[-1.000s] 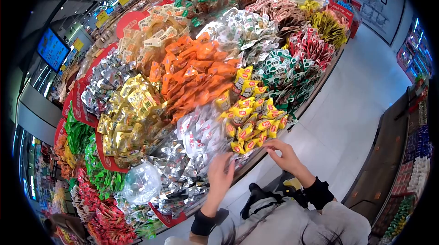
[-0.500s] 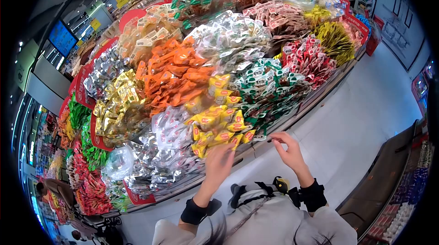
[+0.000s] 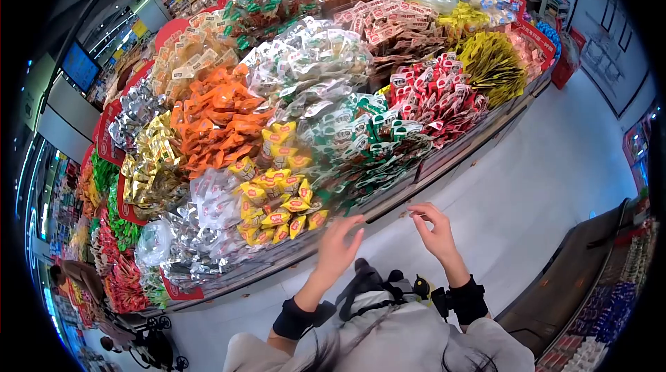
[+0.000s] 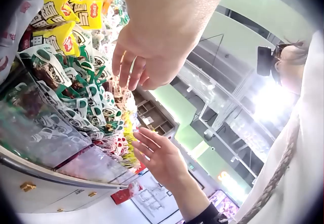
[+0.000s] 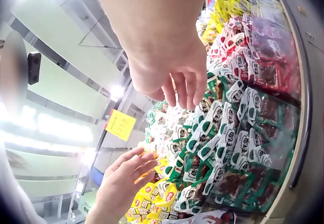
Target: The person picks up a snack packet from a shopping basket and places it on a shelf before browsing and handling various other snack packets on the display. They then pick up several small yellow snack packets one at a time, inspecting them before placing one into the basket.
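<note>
Your left hand (image 3: 337,250) and right hand (image 3: 434,234) hover empty, loosely curved, seemingly poised to reach; green packets (image 3: 371,141) at twelve o'clock or yellow packets (image 3: 276,200) at ten would call for stretching forward.

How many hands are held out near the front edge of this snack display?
2: the left hand, nearer the yellow packets, and the right hand, farther right along the display. Neither is hidden.

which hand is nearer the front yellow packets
Left. In the head view, the left hand is just to the right of the front yellow packets; the right hand is farther right, beyond the left hand.
</note>
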{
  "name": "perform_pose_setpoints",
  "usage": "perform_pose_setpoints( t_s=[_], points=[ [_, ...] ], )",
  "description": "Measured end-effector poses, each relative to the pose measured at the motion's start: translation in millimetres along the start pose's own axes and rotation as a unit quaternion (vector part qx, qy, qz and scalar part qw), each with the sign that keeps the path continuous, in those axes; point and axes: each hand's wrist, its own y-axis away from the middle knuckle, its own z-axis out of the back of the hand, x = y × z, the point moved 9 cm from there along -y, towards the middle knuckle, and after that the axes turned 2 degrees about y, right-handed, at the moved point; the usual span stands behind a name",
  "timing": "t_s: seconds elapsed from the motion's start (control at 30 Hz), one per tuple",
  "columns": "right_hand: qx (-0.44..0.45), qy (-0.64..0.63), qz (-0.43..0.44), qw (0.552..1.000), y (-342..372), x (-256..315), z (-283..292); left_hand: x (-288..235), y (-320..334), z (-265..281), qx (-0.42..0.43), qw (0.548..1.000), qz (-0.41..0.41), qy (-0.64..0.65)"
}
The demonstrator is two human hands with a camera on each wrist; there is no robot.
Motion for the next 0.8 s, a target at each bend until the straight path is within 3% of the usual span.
perform_pose_setpoints(
  t_s=[0.17, 0.27, 0.43, 0.7, 0.8],
  points=[
    [0.021, -0.008, 0.012, 1.000, -30.9, -12.5, -9.9, 13.8, -19.4, 7.2, -0.017, 1.000, -0.017, -0.010],
    [0.022, -0.011, 0.041, 0.999, -59.4, 0.5, -15.0, 24.4, -34.9, 15.3, -0.027, 0.999, 0.016, 0.011],
    [0.002, 0.023, 0.095, 0.995, -109.5, 28.3, -4.6, 32.4, -66.7, 24.0, -0.055, 0.998, -0.018, 0.019],
    [-0.012, 0.040, 0.100, 0.994, -155.2, 16.1, 16.7, 18.3, -113.6, 19.0, -0.012, 0.998, -0.064, 0.003],
    [0.001, 0.039, 0.101, 0.994, -180.3, 16.3, 29.4, 14.0, -131.2, 46.5, 0.001, 0.999, -0.027, 0.027]
  ],
)
